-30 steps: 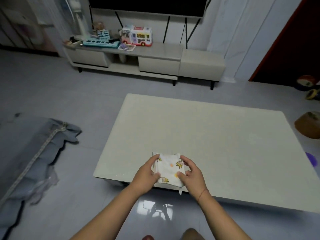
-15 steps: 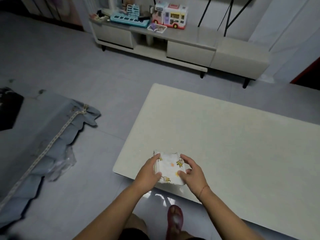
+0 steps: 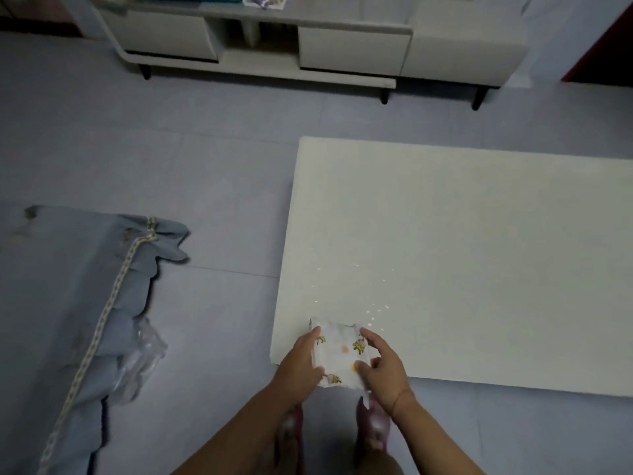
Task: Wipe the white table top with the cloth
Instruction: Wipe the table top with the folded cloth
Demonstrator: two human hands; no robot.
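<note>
- The person holds the folded cloth [image 3: 339, 354] at the near left corner of the white table [image 3: 479, 252]; the left hand [image 3: 301, 363] and right hand [image 3: 383, 366] each grip one side.
- I judge wiping is not started; next, one hand should press and sweep over the crumbs [image 3: 375, 310].
- Compared with before, the view is closer to this corner; the grip is unchanged.
</note>
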